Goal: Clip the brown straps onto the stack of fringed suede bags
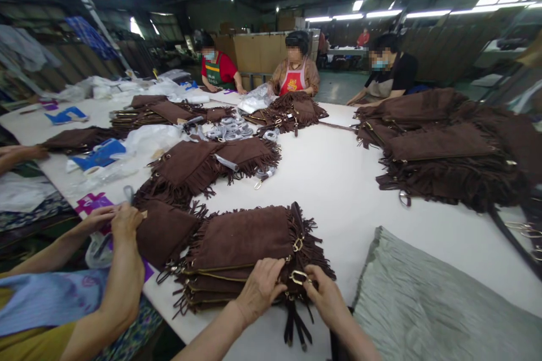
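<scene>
both hands at strap buckle (298, 277) on top fringed bag (249, 242): left hand (260, 289) fingers pinching bag edge, right hand (326, 296) fingers pinching strap. next: probably thread and fasten, needs steady bag.

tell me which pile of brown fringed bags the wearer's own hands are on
The nearest pile, at the table's front edge: left hand and right hand meet at its gold buckle. The other piles lie farther away.

white table (339, 180), brown fringed bags (241, 248), grey cloth (423, 304), plastic wrappers (148, 138)
</scene>
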Motion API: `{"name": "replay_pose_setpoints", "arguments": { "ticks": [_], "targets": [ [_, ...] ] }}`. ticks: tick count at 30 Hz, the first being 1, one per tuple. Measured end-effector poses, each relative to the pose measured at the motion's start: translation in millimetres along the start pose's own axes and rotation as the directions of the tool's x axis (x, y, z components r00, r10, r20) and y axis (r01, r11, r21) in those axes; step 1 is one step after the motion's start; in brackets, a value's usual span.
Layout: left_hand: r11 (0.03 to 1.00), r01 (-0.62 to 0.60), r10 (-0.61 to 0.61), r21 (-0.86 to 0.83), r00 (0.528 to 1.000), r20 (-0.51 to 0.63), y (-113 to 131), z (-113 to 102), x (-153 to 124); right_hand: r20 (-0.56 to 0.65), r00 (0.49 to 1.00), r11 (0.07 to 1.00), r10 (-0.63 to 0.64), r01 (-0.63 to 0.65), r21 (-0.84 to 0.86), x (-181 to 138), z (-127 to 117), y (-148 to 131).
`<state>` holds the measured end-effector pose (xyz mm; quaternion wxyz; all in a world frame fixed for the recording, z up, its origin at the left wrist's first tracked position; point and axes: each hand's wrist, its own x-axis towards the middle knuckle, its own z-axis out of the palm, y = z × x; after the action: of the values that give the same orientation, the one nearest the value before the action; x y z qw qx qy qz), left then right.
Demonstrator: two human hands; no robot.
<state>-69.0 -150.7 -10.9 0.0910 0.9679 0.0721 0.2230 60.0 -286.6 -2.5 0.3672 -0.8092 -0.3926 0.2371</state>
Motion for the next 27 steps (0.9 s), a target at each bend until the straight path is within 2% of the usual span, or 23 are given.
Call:
{"name": "replay_pose_setpoints", "arguments": {
  "ticks": [2, 3, 5, 7, 8, 11, 13, 15, 18, 20, 22, 24, 27],
  "targets": [
    [0.997, -0.059, 0.066, 0.059, 0.990, -0.128, 8, -6, -10, 0.008, 0.998, 0.994, -0.064, 0.065, -0.086, 13, -20, 0],
    [0.990, -0.120, 0.129, 0.068, 0.980, -0.148, 13, -7, -15, 0.004, 0.994, 0.984, -0.113, 0.113, -0.141, 20, -26, -2],
    [0.966, -0.257, 0.259, 0.036, 0.962, -0.087, 22, -5, -24, -0.020, 0.977, 0.946, -0.214, 0.202, -0.256, 35, -32, -5],
    [0.945, -0.326, 0.326, 0.028, 0.945, 0.009, 30, 2, -28, -0.066, 0.950, 0.898, -0.305, 0.264, -0.351, 46, -31, -8],
    [0.952, -0.301, 0.300, 0.061, 0.953, 0.034, 32, 7, -28, -0.106, 0.932, 0.876, -0.347, 0.282, -0.390, 50, -29, -9],
    [0.983, -0.069, 0.064, 0.170, 0.997, 0.033, 35, 22, -21, -0.276, 0.862, 0.837, -0.425, 0.258, -0.483, 49, -20, -3],
    [0.985, 0.075, -0.094, 0.153, 0.988, 0.120, 35, 28, -12, -0.383, 0.823, 0.840, -0.420, 0.192, -0.508, 36, -14, 9],
    [0.983, 0.155, -0.174, 0.100, 0.957, 0.231, 35, 28, -1, -0.402, 0.835, 0.865, -0.375, 0.160, -0.475, 14, -8, 27],
    [0.980, 0.193, -0.195, 0.040, 0.925, 0.325, 34, 21, 16, -0.338, 0.891, 0.856, -0.302, 0.098, -0.508, -27, 1, 67],
    [0.981, 0.195, -0.182, 0.007, 0.902, 0.392, 33, 15, 27, -0.384, 0.877, 0.797, -0.290, -0.001, -0.604, -52, 5, 96],
    [0.977, 0.210, -0.174, -0.027, 0.866, 0.468, 30, 11, 36, -0.418, 0.851, 0.764, -0.317, -0.032, -0.645, -70, 6, 117],
    [0.970, 0.233, -0.164, -0.072, 0.840, 0.517, 27, 8, 41, -0.407, 0.855, 0.768, -0.323, -0.015, -0.640, -78, 5, 126],
    [0.945, 0.295, -0.175, -0.145, 0.826, 0.536, 27, 5, 41, -0.423, 0.861, 0.807, -0.282, -0.026, -0.590, -75, -1, 115]
  ]
}}
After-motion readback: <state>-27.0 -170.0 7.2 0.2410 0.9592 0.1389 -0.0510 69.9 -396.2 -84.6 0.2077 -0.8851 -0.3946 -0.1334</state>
